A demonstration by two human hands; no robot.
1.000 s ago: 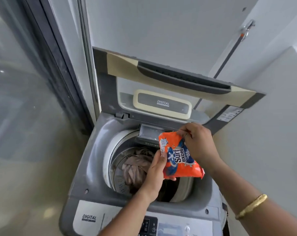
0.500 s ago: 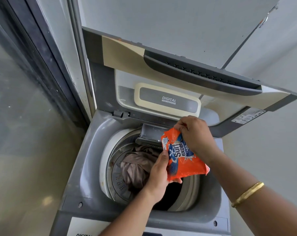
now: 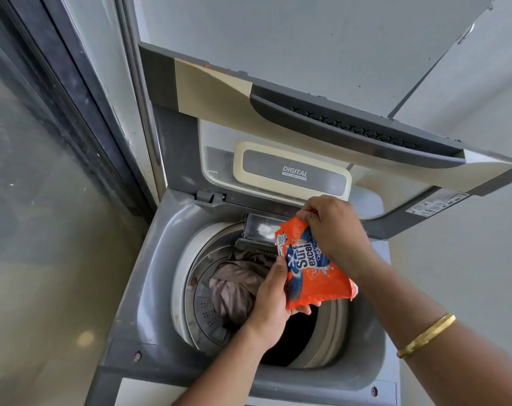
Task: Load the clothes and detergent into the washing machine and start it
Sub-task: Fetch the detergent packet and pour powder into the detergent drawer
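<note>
Now, detergent packet [image 3: 313, 273] (tilted) over drawer [image 3: 259, 230]

White powder [image 3: 265, 230] newly in the detergent drawer [image 3: 256, 231]

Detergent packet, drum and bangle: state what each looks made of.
Detergent packet: thin glossy plastic film, judging by its crinkles and printed sheen. Drum: probably metal, grey and perforated, though coated plastic is possible. Bangle: gold-coloured metal by its shine; the actual alloy cannot be told.
</note>
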